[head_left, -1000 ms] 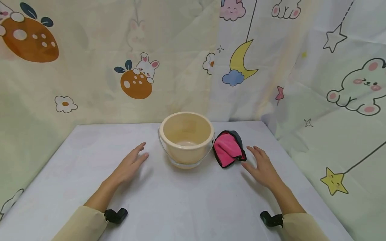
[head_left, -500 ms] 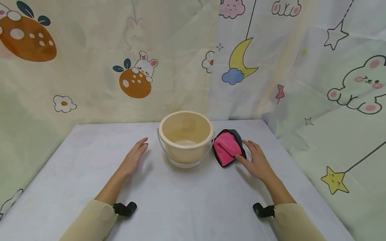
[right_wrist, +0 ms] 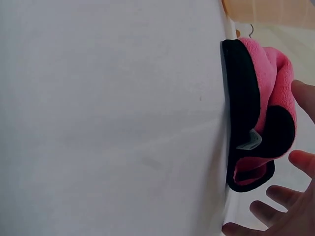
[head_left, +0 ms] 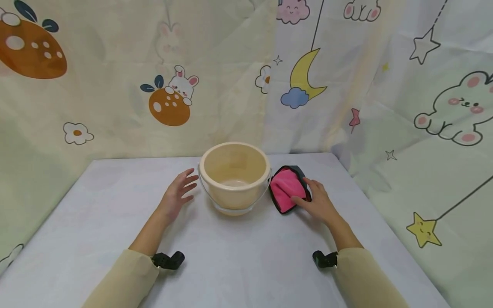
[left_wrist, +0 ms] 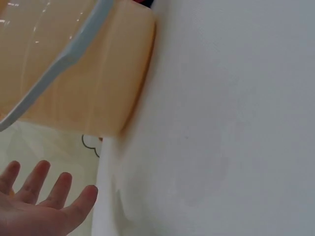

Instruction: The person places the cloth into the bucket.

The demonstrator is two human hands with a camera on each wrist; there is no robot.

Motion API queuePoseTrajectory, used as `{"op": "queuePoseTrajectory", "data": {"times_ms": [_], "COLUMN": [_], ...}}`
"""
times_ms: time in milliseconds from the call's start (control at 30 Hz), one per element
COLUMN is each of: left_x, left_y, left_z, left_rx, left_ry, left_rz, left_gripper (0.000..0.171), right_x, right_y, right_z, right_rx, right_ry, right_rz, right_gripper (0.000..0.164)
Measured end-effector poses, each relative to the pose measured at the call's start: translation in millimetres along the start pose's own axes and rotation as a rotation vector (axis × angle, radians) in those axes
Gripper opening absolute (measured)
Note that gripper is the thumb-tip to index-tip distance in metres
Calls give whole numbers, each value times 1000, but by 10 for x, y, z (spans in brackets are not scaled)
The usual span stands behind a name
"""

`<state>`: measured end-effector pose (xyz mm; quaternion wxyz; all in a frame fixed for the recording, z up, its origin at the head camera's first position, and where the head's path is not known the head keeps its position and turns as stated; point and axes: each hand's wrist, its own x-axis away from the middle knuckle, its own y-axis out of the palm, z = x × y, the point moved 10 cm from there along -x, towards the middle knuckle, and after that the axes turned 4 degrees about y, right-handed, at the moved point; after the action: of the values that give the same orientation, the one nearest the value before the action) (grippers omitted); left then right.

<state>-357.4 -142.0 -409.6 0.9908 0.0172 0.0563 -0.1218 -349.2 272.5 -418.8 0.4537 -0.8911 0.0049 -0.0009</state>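
Note:
A cream plastic bucket [head_left: 235,196] stands upright on the table, its pale wire handle [left_wrist: 71,51] hanging down across the front. Beside it on the right lies a crumpled pink cloth [head_left: 286,188] with black edging; a small white label [right_wrist: 250,140] shows on it in the right wrist view. My left hand [head_left: 178,193] is at the bucket's left side, fingers spread and pointing toward the rim. Over the right edge of the cloth reaches my right hand [head_left: 318,201], its thumb overlapping the pink face and its other fingers spread along the far side.
A white-covered table [head_left: 246,265] spans the view. Behind it hangs a printed curtain [head_left: 227,98] with rabbits, stars and a moon, continuing down the right side. Black wrist cameras [head_left: 169,260] sit at both cuffs of the beige sleeves [head_left: 123,278].
My left hand has moved forward and right, closer to the bucket, its fingers spreading. The right hand has moved left onto the edge of the cloth. Bucket and cloth stay where they were.

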Motion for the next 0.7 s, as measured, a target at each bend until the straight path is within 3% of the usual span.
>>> {"op": "queuePoseTrajectory", "data": {"times_ms": [133, 300, 467, 700], "left_x": [-51, -119, -165, -185], "left_y": [47, 143, 201, 199], "left_z": [120, 216, 233, 249], "left_rx": [100, 158, 168, 160], "left_ry": [18, 30, 21, 12], "left_rz": [-2, -22, -11, 30], "left_gripper": [72, 68, 65, 61], "right_x": [-78, -141, -213, -309], "right_y": [42, 70, 126, 219], "right_z": [-34, -63, -192, -283], "right_rx": [7, 13, -27, 69], "right_ry": [8, 21, -1, 12], "right_rz": [-22, -38, -65, -96], "right_gripper": [94, 94, 97, 93]}}
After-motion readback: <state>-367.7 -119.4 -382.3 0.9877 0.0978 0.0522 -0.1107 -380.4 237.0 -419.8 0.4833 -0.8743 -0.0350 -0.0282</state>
